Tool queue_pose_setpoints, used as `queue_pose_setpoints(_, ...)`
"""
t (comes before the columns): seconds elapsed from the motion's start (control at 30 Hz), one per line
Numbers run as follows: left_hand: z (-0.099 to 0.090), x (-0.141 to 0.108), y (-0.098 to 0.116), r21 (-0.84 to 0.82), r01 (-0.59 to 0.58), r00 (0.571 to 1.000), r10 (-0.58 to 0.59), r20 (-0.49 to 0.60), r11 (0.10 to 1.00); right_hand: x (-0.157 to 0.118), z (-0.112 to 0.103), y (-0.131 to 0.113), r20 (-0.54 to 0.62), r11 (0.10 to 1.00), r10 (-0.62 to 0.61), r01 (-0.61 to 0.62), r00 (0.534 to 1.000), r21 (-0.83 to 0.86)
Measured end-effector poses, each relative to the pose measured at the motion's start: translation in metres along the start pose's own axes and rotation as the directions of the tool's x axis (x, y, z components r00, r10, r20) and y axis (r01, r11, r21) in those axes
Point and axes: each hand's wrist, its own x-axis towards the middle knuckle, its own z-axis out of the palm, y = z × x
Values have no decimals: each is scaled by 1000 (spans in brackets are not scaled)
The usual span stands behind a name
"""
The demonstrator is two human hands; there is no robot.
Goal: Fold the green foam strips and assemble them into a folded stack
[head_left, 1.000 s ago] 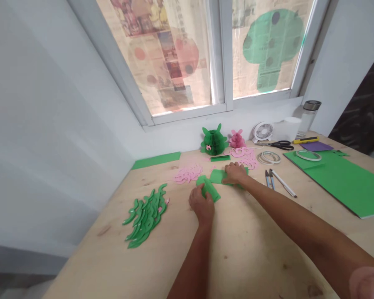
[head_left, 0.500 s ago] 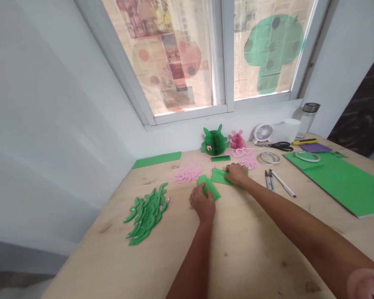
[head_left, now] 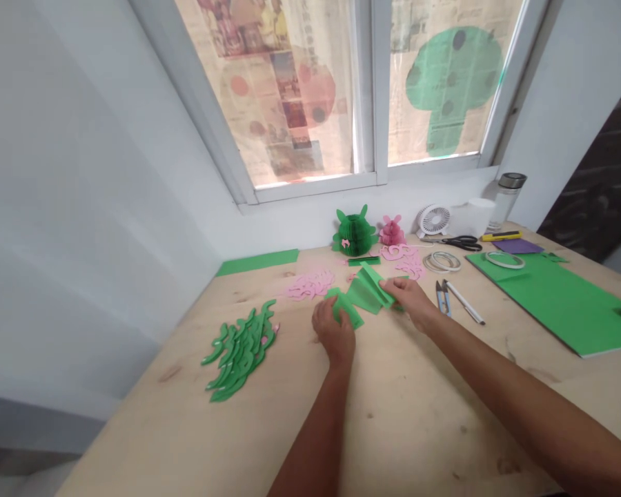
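My right hand [head_left: 408, 298] pinches a folded piece of green paper [head_left: 366, 288], raised and partly opened above the table. Under the fingers of my left hand [head_left: 335, 330] lies a smaller green paper piece [head_left: 348, 312], gripped at its near edge. To the left is a heap of curved green paper cutouts [head_left: 243, 352] with a few pink bits on it. Pink paper cutouts [head_left: 310, 283] are spread behind my left hand, and more pink cutouts [head_left: 408, 259] lie beyond my right hand.
A green paper ball figure [head_left: 355, 235] and a pink one [head_left: 392, 231] stand by the wall. On the right are tape rolls [head_left: 442, 261], black scissors [head_left: 460, 242], snips [head_left: 443, 298], a white pen [head_left: 464, 301], a green sheet [head_left: 548, 297], a small fan [head_left: 435, 221] and a bottle [head_left: 507, 200].
My right hand has lifted the green paper from the table, and its folds now stand up. My left hand stays on its piece. The view has shifted slightly.
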Motion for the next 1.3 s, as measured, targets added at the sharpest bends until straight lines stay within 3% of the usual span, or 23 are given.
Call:
queue_pose_setpoints(0.07, -2, -3, 10, -166, 51, 998, -45, 40, 985, -18, 0, 2, 74, 925, 69, -92, 995, 368)
queue_pose_setpoints(0.1, -3, -5, 16, -265, 111, 990, -85, 109, 958, -26, 0, 4, 124, 877, 97, -143, 988, 458)
queue_pose_setpoints(0.23, -1, -16, 37, -549, 448, 872, -210, 443, 705, -46, 3, 10, 179, 785, 130, -211, 975, 582)
queue_pose_setpoints(0.33, 1, -23, 49, -601, 577, 796, -214, 567, 553, -51, 8, 18, 160, 809, 78, -157, 984, 566)
queue_pose_setpoints(0.5, 3, -30, 57, -632, 583, 802, -239, 548, 511, -54, 14, 32, 73, 906, -1, -30, 997, 423)
queue_pose_setpoints(0.6, 5, -32, 54, -615, 599, 795, -293, 531, 513, -55, 15, 35, 92, 923, -7, -29, 996, 385)
queue_pose_setpoints(0.77, 8, -34, 47, -589, 648, 757, -326, 566, 483, -57, 12, 32, 109, 946, -35, -2, 993, 325)
queue_pose_setpoints(0.93, 6, -34, 48, -579, 656, 748, -315, 584, 485, -59, 8, 24, 84, 967, -113, 90, 990, 239)
queue_pose_setpoints(1.07, 4, -35, 50, -563, 651, 751, -329, 572, 509, -61, 9, 22, 70, 973, -100, 83, 992, 213)
queue_pose_setpoints(1.3, 2, -35, 53, -571, 670, 735, -310, 603, 475, -62, 12, 27, 45, 963, -91, 77, 995, 257)
